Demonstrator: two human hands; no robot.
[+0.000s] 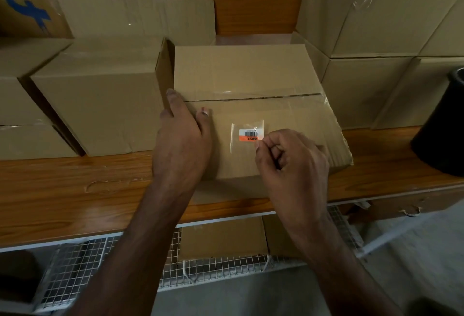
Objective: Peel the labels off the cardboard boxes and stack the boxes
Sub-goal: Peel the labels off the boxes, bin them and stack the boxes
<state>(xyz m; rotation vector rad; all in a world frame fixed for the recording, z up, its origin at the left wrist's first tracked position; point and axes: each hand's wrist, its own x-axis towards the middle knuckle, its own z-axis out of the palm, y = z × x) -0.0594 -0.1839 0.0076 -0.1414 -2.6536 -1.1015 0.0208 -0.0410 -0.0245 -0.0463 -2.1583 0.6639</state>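
A cardboard box [253, 114] sits on the near edge of a wooden shelf [75, 190]; the left hand [180, 145] rests on its left side, fingers straight; the right hand [288, 157], fingers curled, pinches the right edge of the orange-and-white label [248, 135] on the box's top.

Bare wooden tabletop [62, 190] lies open at the front left. Cardboard boxes [95, 104] crowd the left and back, a tall box stack [376, 39] walls the right, and a black cylinder [442, 134] blocks the right edge.
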